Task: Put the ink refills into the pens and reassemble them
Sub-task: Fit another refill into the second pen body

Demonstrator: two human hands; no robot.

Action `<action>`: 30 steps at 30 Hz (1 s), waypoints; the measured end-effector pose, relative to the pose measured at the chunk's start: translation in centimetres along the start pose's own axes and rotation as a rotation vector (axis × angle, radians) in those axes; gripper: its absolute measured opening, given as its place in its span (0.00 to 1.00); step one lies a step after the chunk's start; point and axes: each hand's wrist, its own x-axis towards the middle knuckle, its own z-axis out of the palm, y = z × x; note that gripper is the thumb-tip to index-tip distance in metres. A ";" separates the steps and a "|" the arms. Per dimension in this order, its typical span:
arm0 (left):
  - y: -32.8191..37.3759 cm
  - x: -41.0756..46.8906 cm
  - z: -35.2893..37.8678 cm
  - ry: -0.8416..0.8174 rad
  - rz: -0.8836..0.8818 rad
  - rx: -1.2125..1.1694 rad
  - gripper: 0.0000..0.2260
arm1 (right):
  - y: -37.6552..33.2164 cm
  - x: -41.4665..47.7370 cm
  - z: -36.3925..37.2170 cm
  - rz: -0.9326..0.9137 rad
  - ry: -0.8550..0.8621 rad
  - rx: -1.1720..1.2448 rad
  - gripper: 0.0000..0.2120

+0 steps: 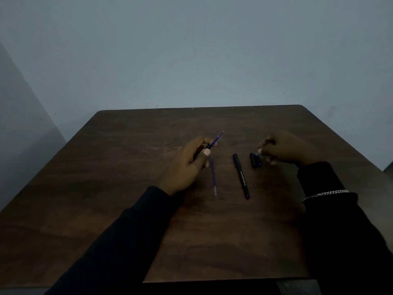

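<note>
While the left hand is reaching in from seven o'clock in a dark sleeve, its fingers are curling tightly around a slim black pen barrel, with the thumb pressing on top. A thin blue ink refill is sticking out of that barrel's front end and pointing up toward one o'clock, its fine tip lifted clear of the dark brown wooden surface.

The right hand is coming in from five o'clock, its wrist bending inward and a silver chain bracelet lying over the dark cuff. Its fingers are hanging narrowly curled and pointing toward nine o'clock, their tips just beside a pair of short black and blue pen caps lying on the surface; whether they are touching or pinching the caps is too dim and blurred to tell.

Between the two hands, a second loose blue refill is lying flat, running from twelve to six o'clock just beside the left thumb. To its three o'clock side, a long black pen body with pale lettering is resting flat and nearly parallel, apart from the refill. A plain pale blue-grey wall is standing behind the surface at twelve o'clock.
</note>
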 end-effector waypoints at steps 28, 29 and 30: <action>0.8 -0.3 0.0 -0.015 -0.014 0.038 0.07 | -3.9 -1.9 0.8 0.317 0.014 -0.172 0.12; 0.9 -0.3 0.0 -0.014 -0.011 0.042 0.07 | -3.9 -2.0 0.7 0.315 0.019 -0.173 0.12; 1.0 -0.3 0.0 -0.014 -0.014 0.044 0.07 | -3.8 -2.1 0.6 0.312 0.020 -0.171 0.12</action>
